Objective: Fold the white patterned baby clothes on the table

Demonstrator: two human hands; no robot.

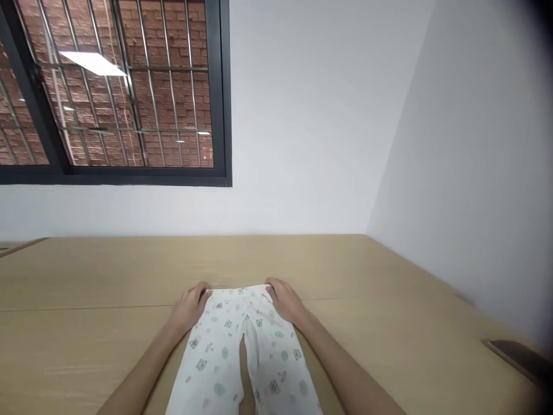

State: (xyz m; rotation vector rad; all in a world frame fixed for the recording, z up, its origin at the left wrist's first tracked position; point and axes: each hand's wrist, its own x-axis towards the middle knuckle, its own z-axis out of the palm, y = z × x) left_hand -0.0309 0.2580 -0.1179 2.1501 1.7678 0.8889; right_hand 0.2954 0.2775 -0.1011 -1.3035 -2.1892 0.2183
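A small pair of white trousers [233,351] with a pale green and pink print lies flat on the wooden table [389,323], waistband away from me and both legs running toward me. My left hand [190,305] rests on the left corner of the waistband, fingers curled over the cloth. My right hand [285,301] lies on the right corner of the waistband, fingers bent down onto the fabric. Both forearms reach in from the bottom edge on either side of the trousers.
The table meets white walls at the back and on the right. A dark-framed window [112,92] with bars and a brick wall behind it is at upper left. A dark flat object [516,356] lies near the table's right edge.
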